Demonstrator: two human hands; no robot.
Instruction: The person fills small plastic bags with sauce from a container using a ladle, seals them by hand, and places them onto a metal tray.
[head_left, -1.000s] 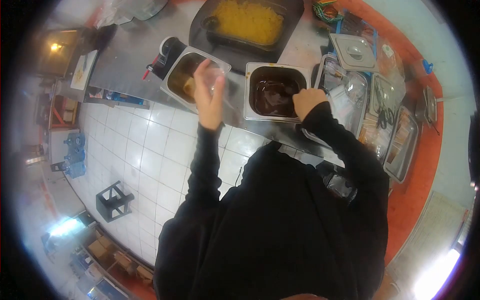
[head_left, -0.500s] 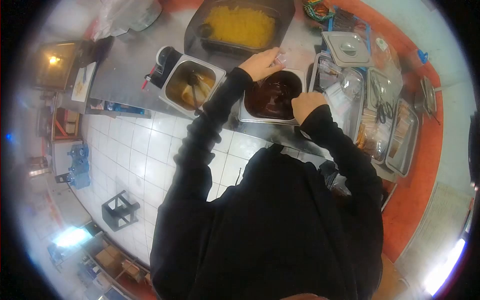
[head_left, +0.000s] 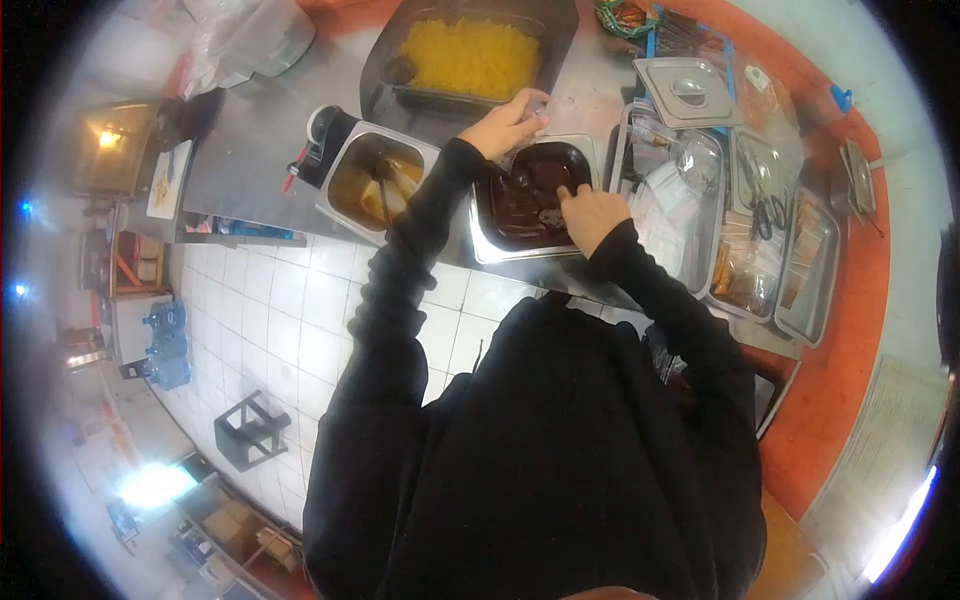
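Note:
A steel container of dark brown sauce (head_left: 520,215) stands at the counter's front edge. Above its upper left corner, my left hand (head_left: 505,125) is closed around a small clear plastic item (head_left: 538,107). My right hand (head_left: 592,215) is closed over the container's right side, and a dark ladle (head_left: 522,178) lies in the sauce, its handle largely hidden. To the left stands a steel container with pale brownish food (head_left: 372,190) and a utensil in it. Behind both is a black tray of yellow food (head_left: 470,60).
Steel trays with plastic packets (head_left: 675,200) and scissors (head_left: 768,215) stand at the right, below a steel lid (head_left: 688,92). A large clear tub (head_left: 270,40) is at the upper left. On the tiled floor is a black stool (head_left: 252,430).
My right hand has moved left, further over the sauce, and the ladle in it now shows. My left hand appears slightly further left and still grips the clear plastic. The view has shifted slightly.

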